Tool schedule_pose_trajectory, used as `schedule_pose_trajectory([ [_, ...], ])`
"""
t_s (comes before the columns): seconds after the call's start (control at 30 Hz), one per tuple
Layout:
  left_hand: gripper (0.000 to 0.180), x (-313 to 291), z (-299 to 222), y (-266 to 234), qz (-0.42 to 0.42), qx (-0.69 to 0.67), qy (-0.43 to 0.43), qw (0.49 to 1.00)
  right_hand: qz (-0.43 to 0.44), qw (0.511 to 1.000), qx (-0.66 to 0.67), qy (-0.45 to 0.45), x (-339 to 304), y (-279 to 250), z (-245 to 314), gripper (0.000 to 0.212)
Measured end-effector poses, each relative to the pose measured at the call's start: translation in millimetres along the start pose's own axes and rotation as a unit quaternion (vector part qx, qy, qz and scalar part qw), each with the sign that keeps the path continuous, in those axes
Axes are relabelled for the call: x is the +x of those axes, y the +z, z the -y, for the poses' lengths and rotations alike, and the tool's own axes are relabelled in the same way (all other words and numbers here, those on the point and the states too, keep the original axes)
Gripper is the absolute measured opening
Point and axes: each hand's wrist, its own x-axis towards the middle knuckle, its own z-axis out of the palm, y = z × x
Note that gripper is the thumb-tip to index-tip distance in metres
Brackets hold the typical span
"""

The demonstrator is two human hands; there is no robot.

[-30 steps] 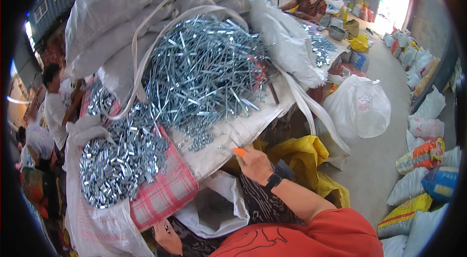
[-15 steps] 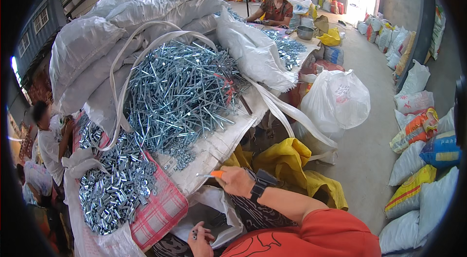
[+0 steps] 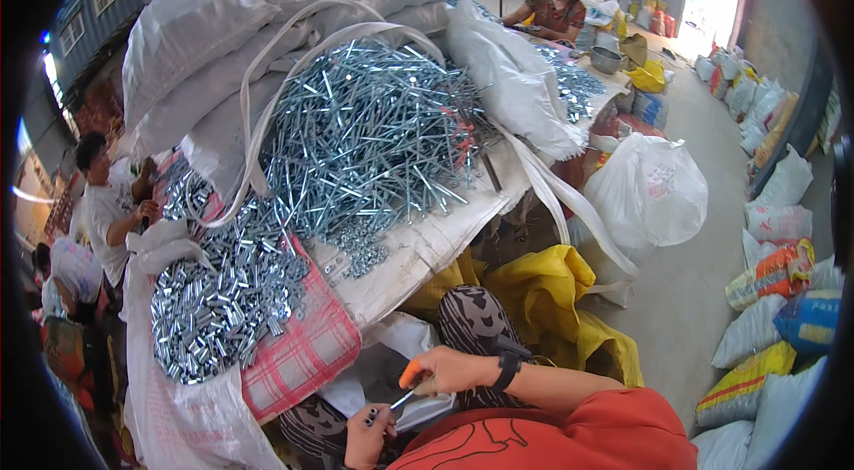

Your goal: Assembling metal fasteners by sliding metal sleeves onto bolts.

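In my right hand (image 3: 445, 370) a thin metal bolt (image 3: 403, 400) is pinched; an orange cover (image 3: 410, 372) sits at a fingertip. The bolt points down toward my left hand (image 3: 369, 434), which is closed around a few short metal sleeves (image 3: 371, 417). Whether the bolt's tip enters a sleeve is too small to tell. Both hands are low in front of me, over an open white sack (image 3: 411, 334) beside my knee. Ahead lies a big heap of long bolts (image 3: 365, 132), with a pile of metal sleeves (image 3: 213, 319) at its left and small nuts or washers (image 3: 360, 248) at its near edge.
Stacked white sacks (image 3: 200, 52) rise behind the heap. Yellow sacking (image 3: 543, 292) and a tied white bag (image 3: 654, 190) stand right of the table. More filled sacks (image 3: 756, 328) line the right side. One person (image 3: 556, 8) sits at the far end; another (image 3: 107, 212) stands at left.
My right hand has come down and nearer, bringing the bolt to my left hand. The left hand has shifted slightly right and its fingers are more closed. The whole view has shifted.
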Motion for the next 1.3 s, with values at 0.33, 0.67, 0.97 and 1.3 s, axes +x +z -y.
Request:
schedule_pose_trajectory([
  [0.33, 0.019, 22.7, 15.2, 7.7, 0.056, -0.399, -0.098, 0.910, 0.047, 0.981, 0.179, -0.051, 19.5, 12.9, 5.6, 0.023],
  [0.67, 0.024, 27.4, 2.0, 13.6, 0.010, -0.211, -0.087, 0.974, -0.211, 0.941, 0.195, -0.180, -17.7, -93.7, 45.9, 0.024],
  [0.97, 0.022, 18.0, -22.6, 7.1, -0.011, -0.264, -0.092, 0.960, -0.407, 0.878, -0.020, -0.252, -106.0, -143.9, 154.1, 0.037],
  [1.3, 0.025, 21.6, -21.3, 17.4, 0.014, -0.290, -0.096, 0.952, -0.326, 0.931, -0.040, -0.160, -77.4, -97.4, 100.1, 0.018],
])
